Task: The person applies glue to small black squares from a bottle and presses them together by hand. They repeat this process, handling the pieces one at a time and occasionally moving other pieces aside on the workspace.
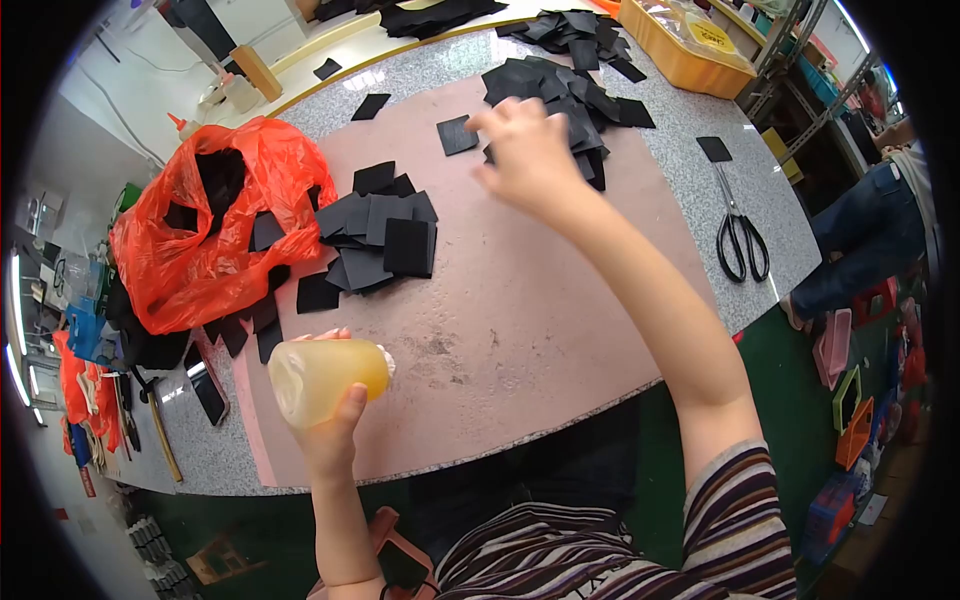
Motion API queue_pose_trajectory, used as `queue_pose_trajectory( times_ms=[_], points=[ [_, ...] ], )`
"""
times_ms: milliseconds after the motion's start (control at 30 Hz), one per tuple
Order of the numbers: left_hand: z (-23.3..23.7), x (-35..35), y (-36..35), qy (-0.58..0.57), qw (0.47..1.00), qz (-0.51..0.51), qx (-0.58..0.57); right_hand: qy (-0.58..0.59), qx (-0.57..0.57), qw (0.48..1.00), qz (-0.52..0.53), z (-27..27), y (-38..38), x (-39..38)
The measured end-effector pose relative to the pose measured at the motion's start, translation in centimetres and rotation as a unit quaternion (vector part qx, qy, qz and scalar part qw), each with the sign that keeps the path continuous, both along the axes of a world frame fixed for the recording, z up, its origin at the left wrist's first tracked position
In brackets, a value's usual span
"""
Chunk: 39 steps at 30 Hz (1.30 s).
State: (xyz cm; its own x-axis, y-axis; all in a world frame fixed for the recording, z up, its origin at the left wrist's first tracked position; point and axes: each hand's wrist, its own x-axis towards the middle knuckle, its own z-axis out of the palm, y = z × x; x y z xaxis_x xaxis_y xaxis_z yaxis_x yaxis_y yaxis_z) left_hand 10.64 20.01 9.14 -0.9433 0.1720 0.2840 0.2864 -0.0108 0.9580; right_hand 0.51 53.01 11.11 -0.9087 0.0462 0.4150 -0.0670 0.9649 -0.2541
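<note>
My left hand (335,425) is wrapped round a translucent squeeze bottle (325,375) of yellowish liquid, tilted on its side with its whitish tip to the right. My right hand (530,155) reaches over a heap of black square pieces (565,90) at the far side of the table; its fingers are apart and slightly blurred, and nothing shows in them. Just left of those fingers lies a single black square (458,135). A second pile of black squares (375,235) lies left of centre, beside a red plastic bag (220,220) holding more black pieces.
Black-handled scissors (740,240) lie at the right on the speckled table, beyond the pinkish mat (560,320). A yellow bin (690,45) stands at the far right. A phone (206,385) lies at the left edge. Another person's legs (860,240) are at the right.
</note>
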Motion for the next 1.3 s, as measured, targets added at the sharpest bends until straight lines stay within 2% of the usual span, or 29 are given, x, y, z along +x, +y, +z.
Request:
queue_pose_trajectory(
  times_ms=[33,100,167,200,233,300,400,467,533,567,733,767,800,867,933,967,1067,1167,1200,1300],
  points=[
    [-0.1,-0.1,0.5,-0.008,1.000,-0.010,0.025,-0.034,-0.014,0.997,0.071,-0.3,-1.7,-0.1],
    [0.6,-1.8,2.3,-0.035,0.990,-0.046,0.125,-0.009,-0.024,0.979,0.204,-2.4,-5.2,0.2],
    [1.3,-4.8,4.0,-0.090,0.974,-0.062,0.201,-0.078,-0.019,0.984,0.161,-3.9,-7.7,0.6],
    [1.2,-7.1,4.5,-0.152,0.940,-0.079,0.295,-0.086,-0.048,0.984,0.150,-4.8,-8.3,0.4],
    [0.8,-9.7,4.8,-0.186,0.901,-0.116,0.374,-0.060,-0.069,0.983,0.156,-4.5,-8.4,0.8],
    [-0.1,-13.3,4.8,-0.250,0.861,-0.137,0.420,-0.007,-0.107,0.980,0.169,-3.4,-7.9,1.7],
    [-0.9,-13.9,5.6,-0.279,0.887,-0.061,0.364,0.054,-0.151,0.949,0.273,-3.3,-6.6,5.2],
    [-0.4,-11.7,4.8,-0.255,0.894,-0.095,0.357,0.068,-0.039,0.949,0.306,-1.6,-5.5,11.0],
    [-0.7,-9.2,3.4,-0.233,0.897,-0.131,0.351,0.013,0.076,0.945,0.316,-2.0,-4.8,16.1],
    [-0.2,-7.5,3.4,-0.223,0.913,-0.112,0.321,0.009,0.078,0.951,0.298,-2.6,-4.8,17.6],
    [0.1,-2.9,4.5,-0.242,0.924,-0.161,0.249,-0.012,0.082,0.971,0.226,-3.2,-4.7,22.3],
    [0.4,-2.5,4.8,-0.224,0.939,-0.157,0.209,-0.021,0.073,0.973,0.216,-3.1,-4.8,23.1],
    [0.7,-2.0,5.0,-0.206,0.952,-0.152,0.169,-0.017,0.126,0.972,0.197,-3.5,-4.9,23.6],
    [1.1,-1.0,6.2,-0.178,0.971,-0.125,0.101,0.016,0.089,0.981,0.169,-4.4,-5.0,24.1],
    [1.4,0.3,7.7,-0.072,0.985,-0.155,-0.010,0.022,0.059,0.986,0.153,-4.9,-5.2,24.6],
    [1.5,0.8,8.5,-0.018,0.983,-0.169,-0.066,0.012,0.047,0.987,0.150,-5.0,-5.1,24.9],
    [0.7,2.2,10.7,0.124,0.962,-0.210,-0.121,-0.015,0.044,0.987,0.153,-5.6,-5.1,25.3],
    [0.5,1.7,10.9,0.113,0.939,-0.213,-0.245,-0.015,0.051,0.987,0.153,-5.3,-5.0,25.2],
    [0.4,0.8,10.6,0.155,0.942,-0.171,-0.245,-0.006,0.052,0.987,0.152,-5.1,-5.0,25.0],
    [1.2,-0.3,9.8,0.136,0.962,-0.045,-0.234,0.016,0.028,0.988,0.151,-5.5,-5.2,24.9]
  ],
)
